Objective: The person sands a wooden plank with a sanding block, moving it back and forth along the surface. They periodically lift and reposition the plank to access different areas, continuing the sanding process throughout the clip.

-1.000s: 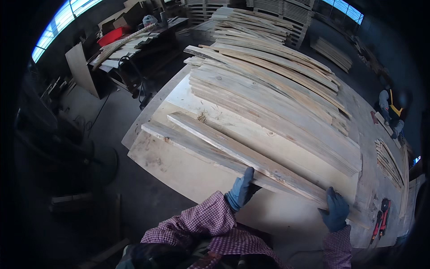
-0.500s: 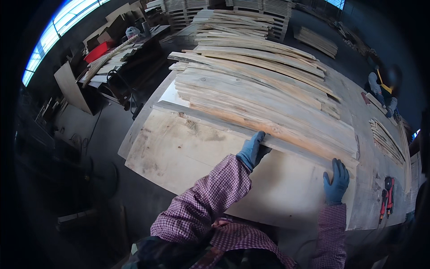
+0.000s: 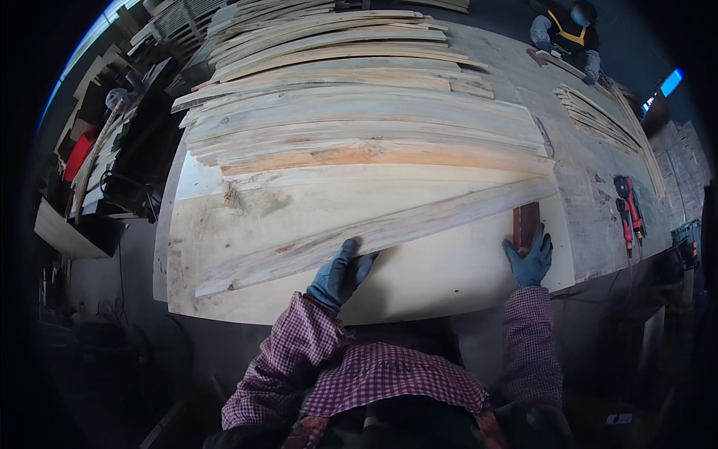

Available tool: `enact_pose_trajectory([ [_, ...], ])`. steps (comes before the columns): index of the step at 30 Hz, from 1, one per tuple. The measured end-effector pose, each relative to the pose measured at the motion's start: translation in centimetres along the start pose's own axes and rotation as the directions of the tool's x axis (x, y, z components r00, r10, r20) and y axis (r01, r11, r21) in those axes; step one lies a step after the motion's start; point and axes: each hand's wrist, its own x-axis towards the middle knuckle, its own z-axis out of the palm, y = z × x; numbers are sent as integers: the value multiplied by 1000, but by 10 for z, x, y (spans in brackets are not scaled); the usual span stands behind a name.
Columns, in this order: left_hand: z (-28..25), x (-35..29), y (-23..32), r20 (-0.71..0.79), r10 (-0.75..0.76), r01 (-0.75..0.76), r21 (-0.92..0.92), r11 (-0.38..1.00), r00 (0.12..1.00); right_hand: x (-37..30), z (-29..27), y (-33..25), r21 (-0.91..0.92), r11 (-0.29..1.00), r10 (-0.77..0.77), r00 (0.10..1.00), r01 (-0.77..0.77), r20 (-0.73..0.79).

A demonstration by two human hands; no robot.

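A long greyish wooden board (image 3: 389,224) lies slantwise on the pale plywood sheet (image 3: 419,284), its right end farther from me than its left. My left hand (image 3: 340,277), in a blue-grey glove, is closed at the board's near edge, thumb on top and fingers curled below. A dark red, flat block (image 3: 526,224) sits near the sheet's right side, its far end close to the board's right end. My right hand (image 3: 529,260), gloved the same way, has thumb and fingers around the block's near end; its fingertips partly hide it.
Beyond the board lie many stacked planks (image 3: 359,112). To the right are red-and-black power tools (image 3: 630,213) and a bundle of thin strips (image 3: 594,120). A co-worker (image 3: 568,34) is at the table's far right. A cluttered side bench with a red bin (image 3: 80,153) stands left.
The board has come away from the stacked planks and swung slantwise, its left end toward me. My right hand has left the board for the red block, now visible. The view has shifted.
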Motion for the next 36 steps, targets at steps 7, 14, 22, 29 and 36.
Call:
enact_pose_trajectory([
  [7,-8,-11,16,-27,-21,18,-96,995,999,47,2,0,-83,962,274,897,-262,345],
  [14,-20,-9,10,39,-133,131,36,991,990,31,-18,140,803,-68,561,643,-593,522],
  [22,28,-53,13,121,-171,21,755,656,978,40,-37,104,184,789,524,798,-586,298],
  [29,-15,-21,37,614,278,-153,555,-817,739,8,-17,9,-174,952,267,961,-252,67],
  [36,-28,-8,33,599,284,-120,544,-830,749,-83,-38,-199,305,882,-410,904,359,122],
])
